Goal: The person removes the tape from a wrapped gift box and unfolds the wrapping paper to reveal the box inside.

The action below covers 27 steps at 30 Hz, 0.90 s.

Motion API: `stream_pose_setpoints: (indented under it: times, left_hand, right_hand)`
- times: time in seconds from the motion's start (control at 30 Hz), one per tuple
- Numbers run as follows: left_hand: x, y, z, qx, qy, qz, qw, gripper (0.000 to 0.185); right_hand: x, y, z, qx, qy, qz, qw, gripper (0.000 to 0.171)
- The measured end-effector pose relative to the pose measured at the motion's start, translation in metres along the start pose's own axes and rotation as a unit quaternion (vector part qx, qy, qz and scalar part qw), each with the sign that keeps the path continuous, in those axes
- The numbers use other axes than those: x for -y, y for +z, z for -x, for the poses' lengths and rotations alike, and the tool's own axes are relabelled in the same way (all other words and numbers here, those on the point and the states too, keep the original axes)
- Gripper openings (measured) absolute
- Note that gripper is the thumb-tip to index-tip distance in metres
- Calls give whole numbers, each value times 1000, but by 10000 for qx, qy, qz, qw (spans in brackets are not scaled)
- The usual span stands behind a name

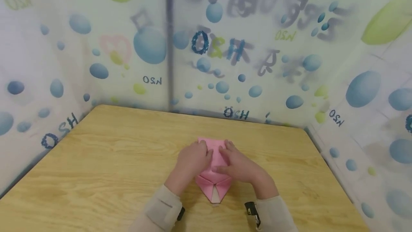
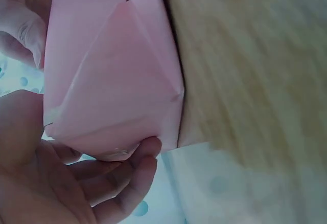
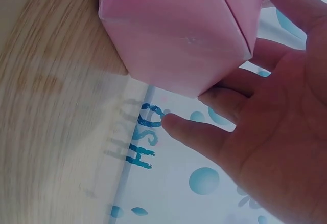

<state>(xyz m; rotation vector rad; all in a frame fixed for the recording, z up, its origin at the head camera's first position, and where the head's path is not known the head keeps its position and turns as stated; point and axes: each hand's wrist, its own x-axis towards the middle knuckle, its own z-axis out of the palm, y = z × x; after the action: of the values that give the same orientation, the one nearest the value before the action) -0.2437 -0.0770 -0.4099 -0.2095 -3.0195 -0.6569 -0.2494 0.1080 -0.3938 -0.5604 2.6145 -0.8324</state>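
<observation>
While the left edge of the wooden table (image 1: 96,160) was bordered by pale wall covering (image 1: 30,63) printed with blue and green spots, the forearms were laid over the near side. At left, below a pale sleeve (image 1: 161,210), the left hand (image 1: 192,157) was bent at the fingers, and the left edge of a folded pink paper (image 1: 217,159) was gripped by it. The paper was placed on the table, between the two hands, near the middle; its near end was narrowed by two slanting flaps, with a paler strip shown between them. On the paper's right side, the right hand (image 1: 241,165) was held spread, the paper being touched by several fingertips; the little finger was left straight and clear of it. Farther right, a second pale sleeve (image 1: 276,214) was seen, with a black strap (image 1: 252,213) at its cuff.
</observation>
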Motion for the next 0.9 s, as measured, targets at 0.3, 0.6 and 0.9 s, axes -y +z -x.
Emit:
stream_pose_setpoints:
  times: [0.3, 0.6, 0.9]
  left_hand:
    - [-2, -6, -6, 447, -320, 163, 9984, 31]
    - [-6, -11, -11, 744, -641, 439, 9942, 51]
    - [-10, -14, -11, 822, -914, 513, 9911, 54]
  right_hand:
    - [3, -3, 0, 73, 59, -83, 9999, 81]
    - [3, -5, 1, 75, 172, -36, 9998, 81]
    - [4, -6, -1, 82, 278, -5, 9996, 80]
